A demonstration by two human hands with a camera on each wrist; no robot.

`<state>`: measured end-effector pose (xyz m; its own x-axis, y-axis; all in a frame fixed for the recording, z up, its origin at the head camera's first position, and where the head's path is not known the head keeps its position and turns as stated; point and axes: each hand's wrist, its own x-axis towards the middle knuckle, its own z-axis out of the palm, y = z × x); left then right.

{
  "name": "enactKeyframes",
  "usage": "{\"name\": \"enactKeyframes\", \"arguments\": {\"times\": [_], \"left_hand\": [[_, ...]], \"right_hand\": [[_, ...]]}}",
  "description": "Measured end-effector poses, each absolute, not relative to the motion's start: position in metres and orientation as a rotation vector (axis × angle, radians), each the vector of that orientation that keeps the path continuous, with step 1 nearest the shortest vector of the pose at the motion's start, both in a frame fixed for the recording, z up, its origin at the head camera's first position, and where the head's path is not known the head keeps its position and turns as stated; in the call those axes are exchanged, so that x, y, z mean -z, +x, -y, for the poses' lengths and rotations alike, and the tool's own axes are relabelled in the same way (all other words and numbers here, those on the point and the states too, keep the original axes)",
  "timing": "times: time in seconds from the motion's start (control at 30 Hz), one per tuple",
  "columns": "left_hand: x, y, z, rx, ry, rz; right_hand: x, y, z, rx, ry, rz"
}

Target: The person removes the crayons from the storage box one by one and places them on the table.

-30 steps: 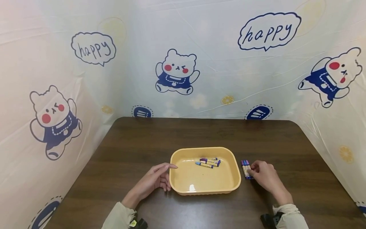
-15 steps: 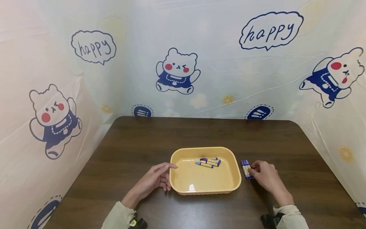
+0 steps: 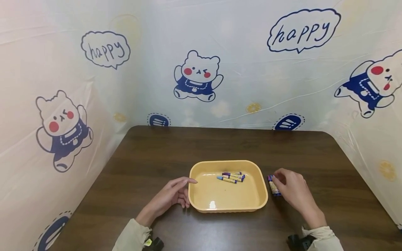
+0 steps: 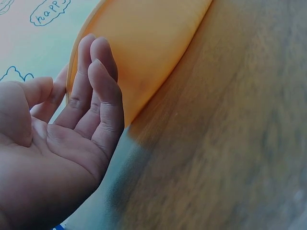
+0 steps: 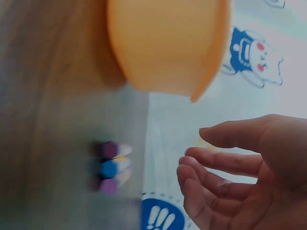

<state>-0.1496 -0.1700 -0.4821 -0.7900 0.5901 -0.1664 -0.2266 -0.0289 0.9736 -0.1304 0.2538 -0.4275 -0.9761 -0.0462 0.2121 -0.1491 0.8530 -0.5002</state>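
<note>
A yellow plastic tray [image 3: 216,200] stands on the table with several crayons [image 3: 233,177] lying inside it, one of them blue-tipped. At its left end is my left hand [image 3: 169,195], the index finger reaching over the rim and the other fingers bent loosely against the outer wall, as the left wrist view shows. To the right of the tray a small row of crayons [image 3: 274,187] lies side by side; their purple and blue ends [image 5: 109,167] show in the right wrist view. My right hand [image 3: 295,191] hovers over that row, thumb and fingertips apart and nothing between them.
The dark wooden table [image 3: 163,150] has its far edge along a pale printed curtain [image 3: 238,76] with cartoon bears. More of this curtain hangs at both sides. The tray's raised rim stands between the two hands.
My right hand has lifted from the row of crayons, its thumb and fingertips now up off them. The left hand stays at the tray, and the whole head view has shifted slightly.
</note>
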Motion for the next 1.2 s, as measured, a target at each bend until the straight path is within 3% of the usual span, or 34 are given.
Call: {"name": "enactKeyframes", "arguments": {"times": [0.57,0.97,1.2], "left_hand": [[0.482,-0.148,0.170,-1.885,0.387,-1.654],[0.481,-0.147,0.172,-1.902,0.393,-1.669],[0.482,-0.148,0.170,-1.906,0.394,-1.666]], "right_hand": [[0.376,-0.153,-0.193,-0.870,0.365,2.792],[0.428,-0.180,-0.152,-0.855,0.610,2.844],[0.459,-0.179,-0.141,-0.728,0.576,2.929]]}}
